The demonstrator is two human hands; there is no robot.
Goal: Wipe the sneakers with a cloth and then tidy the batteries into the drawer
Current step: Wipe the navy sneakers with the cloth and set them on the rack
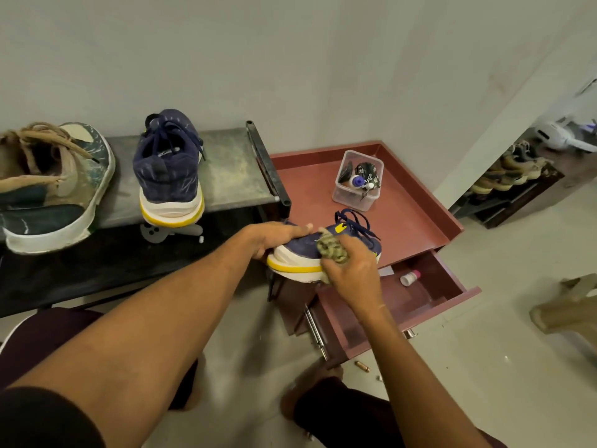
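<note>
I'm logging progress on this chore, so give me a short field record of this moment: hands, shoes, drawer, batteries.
left hand: grips the held sneaker at the end away from its laces
right hand: presses the cloth against that sneaker's side
second navy sneaker: stands on the bench, heel toward the camera
drawer: open, a small bottle lies inside
batteries: none visible in the drawer; a small copper cylinder on the floor may be one
stage: wiping; tidying not yet begun
</note>
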